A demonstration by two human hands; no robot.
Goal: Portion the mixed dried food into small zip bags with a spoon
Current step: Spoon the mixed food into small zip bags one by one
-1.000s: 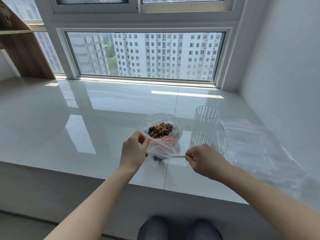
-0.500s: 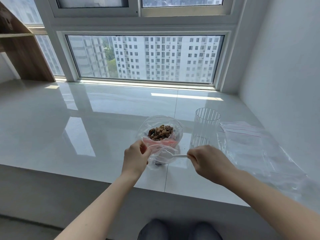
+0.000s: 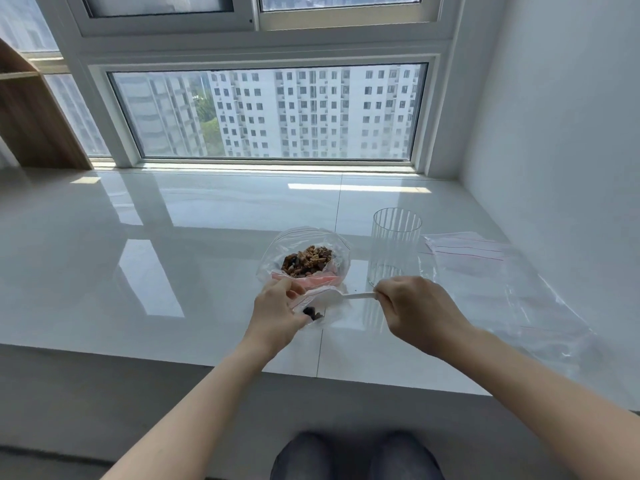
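A large clear bag (image 3: 304,239) stands open on the white sill, with brown mixed dried food (image 3: 308,260) inside. Just in front of it my left hand (image 3: 277,315) pinches the mouth of a small zip bag (image 3: 320,306), which holds a few dark pieces at its bottom. My right hand (image 3: 415,311) grips the handle of a white plastic spoon (image 3: 358,296). The spoon's bowl reaches into the small bag's opening.
A ribbed clear glass (image 3: 394,247) stands to the right of the food bag. Flat empty zip bags with red seal lines (image 3: 485,265) lie further right by the wall. The sill's front edge (image 3: 207,362) runs below my hands. A wooden shelf (image 3: 31,119) stands at the far left.
The camera has tilted, so the scene sits lower in view. Both hands stay at the small bag, with the spoon still in its mouth.
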